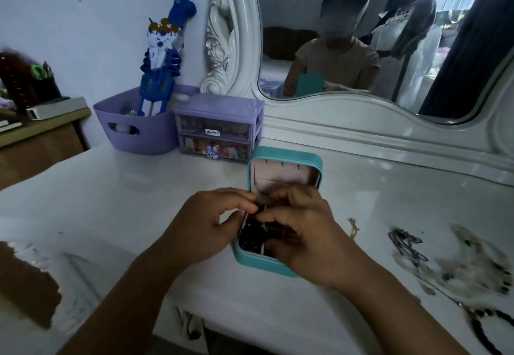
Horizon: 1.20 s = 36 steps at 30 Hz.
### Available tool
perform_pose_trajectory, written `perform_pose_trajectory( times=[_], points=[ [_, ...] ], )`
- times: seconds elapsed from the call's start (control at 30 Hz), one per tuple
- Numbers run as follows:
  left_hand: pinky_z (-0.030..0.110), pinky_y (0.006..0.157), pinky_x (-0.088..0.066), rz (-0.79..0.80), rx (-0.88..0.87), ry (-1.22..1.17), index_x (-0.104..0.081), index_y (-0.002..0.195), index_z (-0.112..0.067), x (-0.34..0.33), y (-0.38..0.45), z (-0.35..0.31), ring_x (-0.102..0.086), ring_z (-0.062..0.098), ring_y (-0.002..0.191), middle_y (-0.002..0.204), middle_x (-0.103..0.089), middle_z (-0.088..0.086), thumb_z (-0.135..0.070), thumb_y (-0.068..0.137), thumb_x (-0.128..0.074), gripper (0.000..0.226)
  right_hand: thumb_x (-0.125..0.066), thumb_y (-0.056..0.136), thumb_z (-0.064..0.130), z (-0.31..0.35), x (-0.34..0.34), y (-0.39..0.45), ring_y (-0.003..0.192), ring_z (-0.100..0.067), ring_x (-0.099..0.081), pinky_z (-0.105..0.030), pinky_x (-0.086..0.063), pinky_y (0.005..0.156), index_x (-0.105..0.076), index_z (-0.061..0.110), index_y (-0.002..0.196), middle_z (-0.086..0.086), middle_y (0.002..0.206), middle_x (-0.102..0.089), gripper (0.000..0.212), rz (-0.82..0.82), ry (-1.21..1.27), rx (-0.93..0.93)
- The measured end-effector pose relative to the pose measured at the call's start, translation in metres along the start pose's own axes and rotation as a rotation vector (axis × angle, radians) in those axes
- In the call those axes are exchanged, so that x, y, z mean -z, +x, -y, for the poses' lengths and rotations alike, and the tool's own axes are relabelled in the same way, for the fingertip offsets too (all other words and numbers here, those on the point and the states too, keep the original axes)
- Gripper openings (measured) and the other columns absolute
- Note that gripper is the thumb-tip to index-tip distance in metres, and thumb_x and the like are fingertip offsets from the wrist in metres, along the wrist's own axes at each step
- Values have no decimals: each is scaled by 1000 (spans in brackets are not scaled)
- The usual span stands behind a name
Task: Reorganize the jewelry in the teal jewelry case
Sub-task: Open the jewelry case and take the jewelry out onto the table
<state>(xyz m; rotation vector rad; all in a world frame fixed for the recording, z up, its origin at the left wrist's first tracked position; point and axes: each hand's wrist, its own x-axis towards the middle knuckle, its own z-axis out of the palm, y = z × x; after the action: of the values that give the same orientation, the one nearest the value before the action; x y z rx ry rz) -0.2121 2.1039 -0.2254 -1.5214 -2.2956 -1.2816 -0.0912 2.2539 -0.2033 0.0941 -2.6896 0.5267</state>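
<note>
Fingers (244,206) of both our hands pinch one small dark piece above the open teal jewelry case (286,157); tug unevenly and chains below could snag, spilling onto the bench (139,188).

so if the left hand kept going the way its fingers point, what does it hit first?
Probably the right hand. The left hand points rightward over the open teal jewelry case, fingertips nearly meeting the right's around a small dark item. Depth unclear.

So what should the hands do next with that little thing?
Probably lower it into the teal jewelry case. Both the left hand and right hand pinch a small dark piece just above the open tray, whose lid stands upright behind.
</note>
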Motion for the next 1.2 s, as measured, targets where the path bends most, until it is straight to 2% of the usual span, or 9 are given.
perform_pose_trajectory(
  times=[0.13,0.23,0.3,0.43,0.6,0.87,0.97,1.03,1.2],
  points=[
    [6,95,-36,-17,19,6,-63,105,-32,1,1,1,-54,-2,111,114,-62,-15,-6,73,-47,44,-60,69,20,0,-7,1,116,-20,-42,-17,-20,88,-69,35,97,8,113,-59,33,34,-12,30],
    [6,96,-34,0,39,-26,-59,112,-31,-2,2,1,-52,-5,113,118,-61,-14,-7,76,-47,46,-62,67,14,-2,-8,4,106,-19,-55,-25,-38,86,-72,30,84,8,102,-66,25,11,25,75],
    [6,96,-35,6,59,-80,-58,116,-29,-5,3,0,-51,-7,113,121,-61,-11,-6,76,-48,47,-61,71,6,-1,-4,4,93,-12,-63,-28,-50,82,-72,21,83,4,94,-70,22,-6,206,61],
    [18,98,-42,100,142,-288,-50,122,-35,-14,3,-4,-52,-1,117,126,-58,-10,8,80,-49,60,-59,85,1,8,14,3,68,-5,-64,-16,-51,65,-68,17,82,7,71,-69,19,-190,651,-176],
    [29,97,-47,75,247,-407,-51,123,-32,-18,2,-4,-59,7,111,123,-61,-3,9,89,-42,54,-49,87,-2,12,51,3,55,-18,-60,-25,-51,54,-62,11,79,-8,65,-68,20,-416,1072,-286],
    [14,93,-44,23,260,-287,-55,117,-36,-23,7,-10,-54,-6,109,122,-56,-16,1,90,-47,46,-52,80,8,7,90,-4,57,-17,-63,-24,-54,57,-63,12,83,-6,69,-71,12,-508,1121,-235],
    [22,99,-37,-152,193,-13,-63,109,-33,-24,10,-13,-47,-3,108,110,-53,-23,-27,83,-54,28,-50,84,5,5,96,-5,56,-17,-63,-25,-55,58,-62,12,83,-6,69,-71,14,-505,1122,-245],
    [30,92,-40,-252,97,116,-67,101,-32,-25,13,-19,-48,0,102,102,-55,-26,-40,74,-49,33,-51,83,6,4,98,-6,56,-17,-63,-25,-55,58,-62,12,84,-7,70,-71,12,-507,1123,-255],
    [26,82,-45,-363,-76,53,-65,95,-28,-28,19,-54,-52,2,89,96,-59,-14,-35,74,-57,23,-50,85,4,0,100,-12,57,-17,-64,-24,-54,57,-61,11,84,-7,70,-70,14,-535,1146,-274]
  ],
)
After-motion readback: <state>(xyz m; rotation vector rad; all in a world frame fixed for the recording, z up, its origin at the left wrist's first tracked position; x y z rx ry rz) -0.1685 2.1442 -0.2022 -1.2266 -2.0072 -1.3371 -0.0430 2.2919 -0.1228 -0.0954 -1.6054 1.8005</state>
